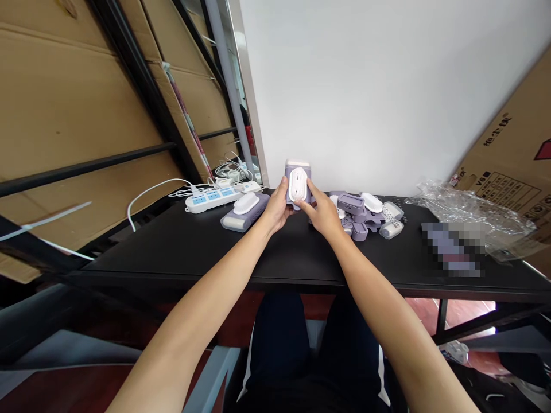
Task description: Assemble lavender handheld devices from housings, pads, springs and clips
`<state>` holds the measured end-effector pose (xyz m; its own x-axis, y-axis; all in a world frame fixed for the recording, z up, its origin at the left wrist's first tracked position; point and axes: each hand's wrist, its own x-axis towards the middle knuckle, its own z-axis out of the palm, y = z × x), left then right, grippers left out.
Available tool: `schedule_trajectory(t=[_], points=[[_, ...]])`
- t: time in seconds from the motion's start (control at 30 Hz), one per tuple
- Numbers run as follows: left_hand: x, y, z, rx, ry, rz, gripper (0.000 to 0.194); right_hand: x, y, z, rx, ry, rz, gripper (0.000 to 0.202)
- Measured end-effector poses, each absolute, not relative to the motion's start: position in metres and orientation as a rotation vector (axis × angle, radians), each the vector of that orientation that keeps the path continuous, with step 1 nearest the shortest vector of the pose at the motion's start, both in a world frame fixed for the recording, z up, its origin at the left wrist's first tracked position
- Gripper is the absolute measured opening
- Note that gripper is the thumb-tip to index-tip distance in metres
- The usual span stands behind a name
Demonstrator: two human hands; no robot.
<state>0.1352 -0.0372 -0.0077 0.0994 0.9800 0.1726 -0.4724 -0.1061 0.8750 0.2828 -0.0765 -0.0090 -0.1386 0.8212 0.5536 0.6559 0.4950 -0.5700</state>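
Note:
Above the desk I hold a purple-grey box-shaped device (pixel 305 167) upright, with a white oval piece (pixel 298 184) on the side facing me. My left hand (pixel 278 207) is closed around its left edge and lower side. On the right, my right hand (pixel 322 207) is closed at the white oval piece, thumb at its bottom and fingers along its right edge. A similar purple-grey device (pixel 243 215) lies on the desk left of my hands, bearing its own white oval piece (pixel 246 203). Right of my right hand is a pile of purple-grey plastic parts (pixel 353 205).
The black desk (pixel 181 246) meets a white wall. A white power strip (pixel 213 198) with tangled cables lies at the left. Small clear-and-grey parts (pixel 391 229) sit beside the pile. Crumpled clear plastic (pixel 482 212) and a blurred-out item (pixel 451 249) lie right, near a cardboard box (pixel 512 155).

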Motion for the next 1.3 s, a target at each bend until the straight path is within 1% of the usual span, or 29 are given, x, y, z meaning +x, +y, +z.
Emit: schedule_trajectory(t=[0.33, 0.53, 0.63, 0.73, 0.87, 1.07, 1.17, 1.3], points=[[0.140, -0.038, -0.011, 1.028, 0.699, 1.386, 0.054, 0.283, -0.078, -0.009, -1.250, -1.843, 0.172, 0.066], [0.141, -0.034, -0.015, 0.970, 0.727, 1.384, 0.054, 0.280, -0.080, -0.005, -1.294, -1.811, 0.284, 0.066], [0.137, -0.032, -0.012, 0.951, 0.699, 1.414, 0.050, 0.280, -0.082, -0.003, -1.230, -1.774, 0.340, 0.058], [0.133, -0.030, -0.009, 0.872, 0.713, 1.442, 0.052, 0.284, -0.082, -0.001, -1.124, -1.650, 0.364, 0.048], [0.126, -0.024, -0.010, 0.750, 0.767, 1.448, 0.057, 0.293, -0.078, 0.002, -1.048, -1.375, 0.318, 0.052], [0.124, -0.021, -0.011, 0.701, 0.813, 1.463, 0.044, 0.302, -0.077, 0.007, -1.027, -1.168, 0.309, 0.047], [0.124, -0.022, -0.010, 0.693, 0.826, 1.468, 0.046, 0.299, -0.079, 0.006, -1.155, -1.275, 0.200, 0.038], [0.124, -0.021, -0.011, 0.712, 0.828, 1.464, 0.052, 0.289, -0.084, -0.001, -1.455, -1.556, -0.261, 0.030]])
